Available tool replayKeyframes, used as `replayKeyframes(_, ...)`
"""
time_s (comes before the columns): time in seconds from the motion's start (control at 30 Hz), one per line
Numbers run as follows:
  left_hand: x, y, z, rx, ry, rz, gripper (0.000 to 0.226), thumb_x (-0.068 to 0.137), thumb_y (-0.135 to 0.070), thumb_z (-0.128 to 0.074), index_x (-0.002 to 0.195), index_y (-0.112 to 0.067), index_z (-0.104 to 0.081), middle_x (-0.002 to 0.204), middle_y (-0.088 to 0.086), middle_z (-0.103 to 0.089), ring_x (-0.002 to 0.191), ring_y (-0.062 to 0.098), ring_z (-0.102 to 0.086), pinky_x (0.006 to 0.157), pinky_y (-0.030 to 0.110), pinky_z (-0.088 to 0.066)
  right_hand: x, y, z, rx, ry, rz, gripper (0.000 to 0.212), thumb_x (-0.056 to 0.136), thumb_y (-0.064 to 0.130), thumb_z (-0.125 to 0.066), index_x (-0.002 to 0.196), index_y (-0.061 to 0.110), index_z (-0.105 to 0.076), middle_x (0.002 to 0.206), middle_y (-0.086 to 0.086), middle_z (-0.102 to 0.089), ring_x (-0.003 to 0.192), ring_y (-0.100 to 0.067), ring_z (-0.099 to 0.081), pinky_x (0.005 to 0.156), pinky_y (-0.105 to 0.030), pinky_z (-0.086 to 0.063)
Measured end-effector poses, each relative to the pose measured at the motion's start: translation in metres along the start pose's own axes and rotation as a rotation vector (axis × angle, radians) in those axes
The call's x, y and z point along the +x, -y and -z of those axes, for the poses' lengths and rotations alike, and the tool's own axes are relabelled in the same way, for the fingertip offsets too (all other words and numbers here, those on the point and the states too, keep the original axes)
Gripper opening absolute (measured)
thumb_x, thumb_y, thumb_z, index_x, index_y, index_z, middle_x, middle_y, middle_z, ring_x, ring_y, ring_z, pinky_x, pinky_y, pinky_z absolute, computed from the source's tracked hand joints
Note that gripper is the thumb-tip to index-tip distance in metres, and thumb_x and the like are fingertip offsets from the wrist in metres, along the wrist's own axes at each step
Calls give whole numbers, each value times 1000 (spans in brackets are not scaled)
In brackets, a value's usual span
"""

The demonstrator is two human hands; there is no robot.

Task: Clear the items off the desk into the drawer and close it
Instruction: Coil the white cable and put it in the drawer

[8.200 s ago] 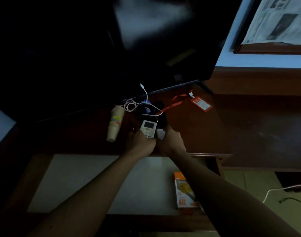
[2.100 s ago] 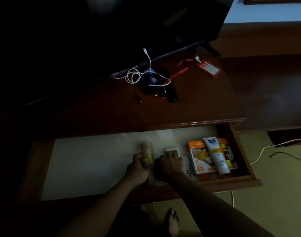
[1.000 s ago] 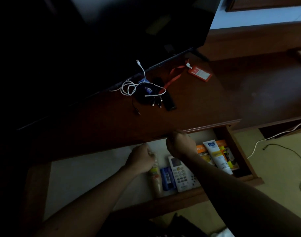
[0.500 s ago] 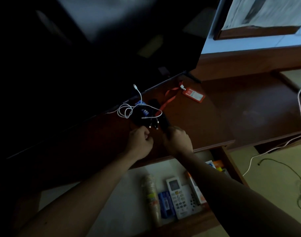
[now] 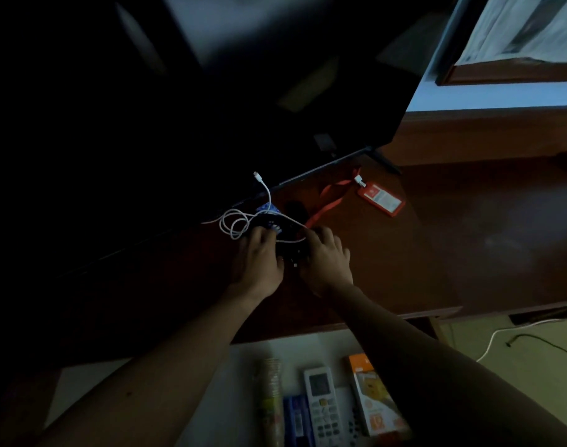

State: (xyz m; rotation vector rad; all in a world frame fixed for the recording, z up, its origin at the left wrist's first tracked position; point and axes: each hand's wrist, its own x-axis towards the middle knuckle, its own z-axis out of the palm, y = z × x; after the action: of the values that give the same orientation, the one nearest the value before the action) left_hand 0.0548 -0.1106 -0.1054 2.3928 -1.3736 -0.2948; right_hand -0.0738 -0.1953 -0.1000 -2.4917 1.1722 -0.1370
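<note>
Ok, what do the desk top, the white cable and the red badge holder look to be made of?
Desk top: dark reddish-brown wood or veneer with a semi-gloss finish, going by the soft sheen; grain is too dim to confirm.
White cable: likely rubbery plastic sheath, since it lies in loose loops.
Red badge holder: seemingly smooth plastic, with an orange-red fabric-looking lanyard.

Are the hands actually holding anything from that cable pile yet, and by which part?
Cannot be told. Both hands, left hand and right hand, lie on the dark pile under the white cable, but whether the fingers grip it is hidden.
</note>
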Motion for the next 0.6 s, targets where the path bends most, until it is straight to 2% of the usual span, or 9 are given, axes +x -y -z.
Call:
replayKeyframes(0.07,4,3,-3,58,-5,5,56,91,-31,-64,143,-23,-44,137,2,-47,128,29,-44,100,43,-45,2,1,-3,17,1,-14,68,91,33,-60,150,20,-30,148,-8,-34,132,-32,-36,103,-50,-34)
replayKeyframes(0.17,5,12,-4,121,-13,11,32,94,-34,-60,124,-23,-59,127,2,-54,122,28,-48,94,43,-47,2,0,-8,33,-19,-22,62,91,33,-58,146,19,-32,146,-8,-36,130,-31,-38,101,-51,-34)
replayKeyframes(0.23,2,19,-4,118,-34,-6,18,95,-32,-58,109,-21,-63,116,2,-58,113,28,-53,87,42,-48,3,-2,-10,57,-34,-32,63,91,34,-58,146,20,-31,148,-7,-34,131,-31,-38,102,-53,-33)
replayKeyframes(0.33,-4,31,-5,89,-88,-36,12,97,-28,-53,97,-19,-61,102,2,-61,97,28,-57,76,40,-47,4,-2,-11,93,-54,-56,65,92,36,-57,148,21,-28,151,-7,-32,133,-30,-37,103,-55,-33)
replayKeyframes(0.47,-12,34,1,-3,-129,-55,5,94,-24,-58,92,-20,-58,93,-1,-61,88,23,-58,67,35,-44,6,0,-14,133,-66,-64,55,95,42,-48,144,21,-35,145,-5,-41,128,-28,-42,101,-54,-36)
replayKeyframes(0.6,-14,26,8,-81,-159,-18,9,90,-20,-61,99,-20,-61,103,-1,-61,96,22,-58,71,35,-47,15,11,-13,209,-86,-168,43,98,46,-42,131,18,-48,128,-4,-52,118,-26,-48,96,-49,-38)
